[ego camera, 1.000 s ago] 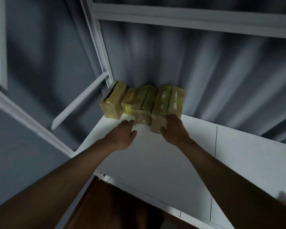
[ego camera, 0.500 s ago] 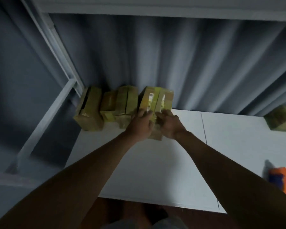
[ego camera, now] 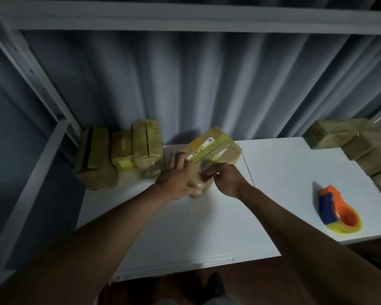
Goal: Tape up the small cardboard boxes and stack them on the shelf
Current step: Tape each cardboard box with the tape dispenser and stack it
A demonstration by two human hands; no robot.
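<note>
Head view, the only one. At 12 o'clock from the hands, a taped box now tilted and pulled away from the row, where half a second ago it stood pressed against its neighbours. Left hand wrapped round the box's near-left side, fingers spread up over the top by the barcode label, thumb underneath at the low corner. Right hand curled at the near end face, fingertips seemingly pinching or smoothing tape there; too blurred to say which. Box resting on its near bottom edge on the white shelf, far end raised.

At 10 o'clock, three stacked boxes upright against the corrugated back wall, now with a gap between them and the lifted box. At 2 o'clock, a pile of untaped boxes newly in view at the shelf's right end. At 3 o'clock, an orange-and-blue tape dispenser lying on its side, well apart from both hands.

Meaning for the task, as a judgement: not a placement but a rework. Probably a loose tape end or a poor fit being corrected before the box goes back in line. Dispenser untouched, so likely pressing down existing tape rather than adding more. Stack on the left part-built, pile on the right yet to be sealed.
</note>
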